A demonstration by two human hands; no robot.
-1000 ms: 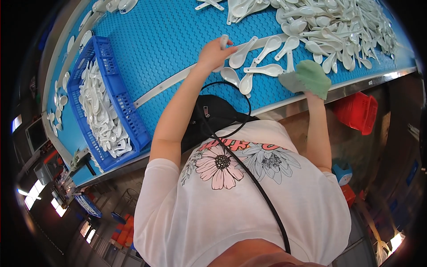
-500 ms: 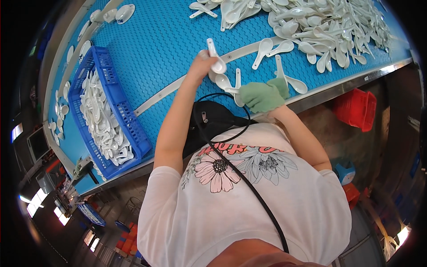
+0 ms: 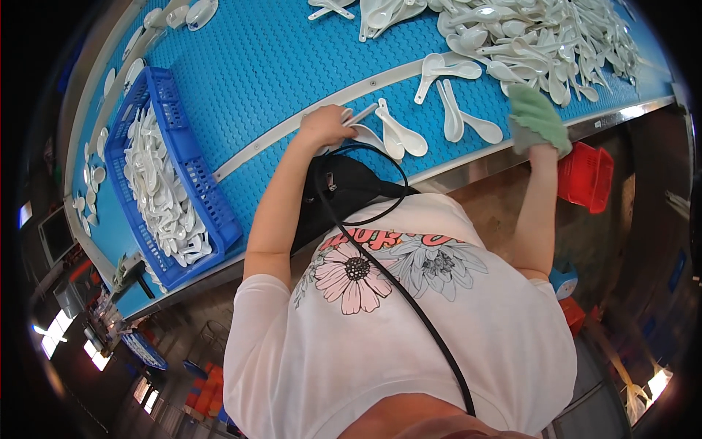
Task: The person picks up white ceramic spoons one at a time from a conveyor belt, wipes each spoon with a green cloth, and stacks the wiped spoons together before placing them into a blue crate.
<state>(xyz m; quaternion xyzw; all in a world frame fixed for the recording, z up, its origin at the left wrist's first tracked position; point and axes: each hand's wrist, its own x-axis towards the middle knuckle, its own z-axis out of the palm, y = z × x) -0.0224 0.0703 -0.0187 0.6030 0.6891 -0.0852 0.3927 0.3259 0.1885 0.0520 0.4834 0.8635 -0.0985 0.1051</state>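
My left hand [image 3: 327,126], bare, is closed round a white soup spoon [image 3: 361,115] at the near side of the blue belt [image 3: 278,95]. Another white spoon lies partly under its fingers, and I cannot tell whether that one is held too. Just right of it, two loose spoons [image 3: 401,135] lie crossed. A green cloth glove [image 3: 539,117] covers my right hand, which is at the belt's near edge beside the big heap of white spoons [image 3: 541,44]. The cloth hides its fingers. Several more spoons [image 3: 455,110] lie between the hands.
A blue plastic basket [image 3: 194,172] full of white spoons stands on the left. Beyond it, several white pieces [image 3: 95,175] line the belt's outer rim. A pale curved strip [image 3: 292,124] crosses the belt. Below the metal edge at right hangs or stands a red basket [image 3: 585,175].
My right hand has moved right, away from the spoons in the middle, toward the heap. My left hand has come down and slightly left, its spoon now turned. The spoons between them have shifted.
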